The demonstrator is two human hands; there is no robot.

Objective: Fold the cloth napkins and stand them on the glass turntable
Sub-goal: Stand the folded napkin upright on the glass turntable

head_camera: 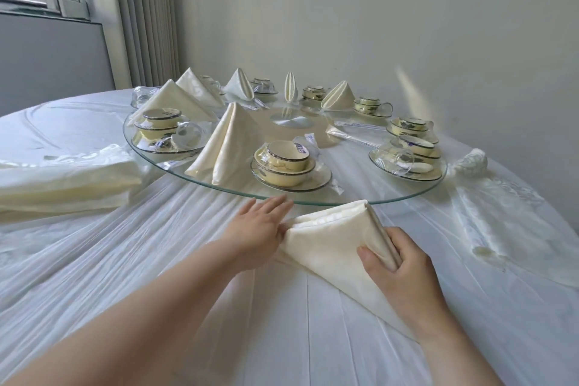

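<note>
- Head view is showing a cream napkin (326,244) lying on the table just in front of the glass turntable (313,200). The napkin is part folded into a soft triangle, its doubled upper edge lifting off the cloth.
- The right hand (398,263) is pinching the napkin's thick, layered right edge between thumb and curled fingers.
- The left hand (260,226) is resting with fingers straight, touching the napkin's left corner.
- Several folded napkins (232,147) are standing as smooth, satiny cones on the clear round glass, among glazed bowl-and-saucer sets (289,163).
- A white tablecloth (175,260) is lying in fine wrinkles.
- A stack of flat napkins (62,178) is sitting at the left.
</note>
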